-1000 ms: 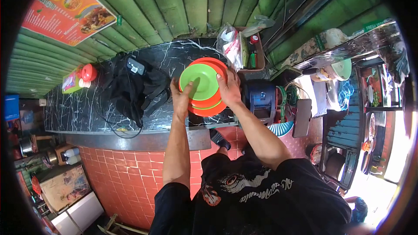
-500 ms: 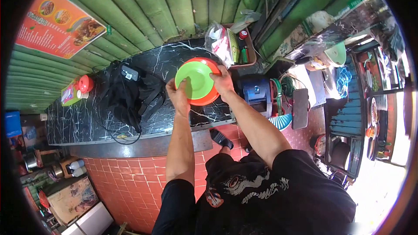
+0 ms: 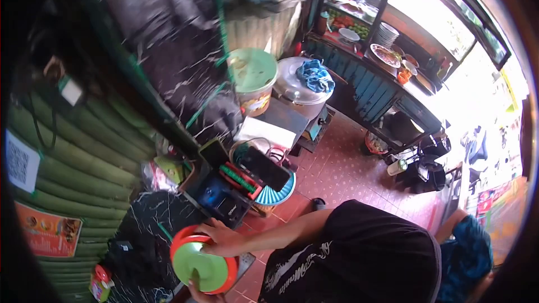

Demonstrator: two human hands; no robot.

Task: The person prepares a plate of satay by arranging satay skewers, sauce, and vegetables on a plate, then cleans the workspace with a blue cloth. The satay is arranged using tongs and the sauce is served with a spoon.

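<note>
A street food stall: menu poster (image 3: 48,237), plated dishes (image 3: 386,55), rice cooker (image 3: 300,86).

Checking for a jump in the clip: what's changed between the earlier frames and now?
Mostly the view: the head camera has swung right, onto a red tiled floor and a lidded pot. The stack of plates now sits low in frame, near the counter edge. Unchanged: right hand on its rim, left hand underneath, green plate on top.

Blue machine (image 3: 220,195) crowds plates (image 3: 203,259); counter (image 3: 147,230) left free.
</note>
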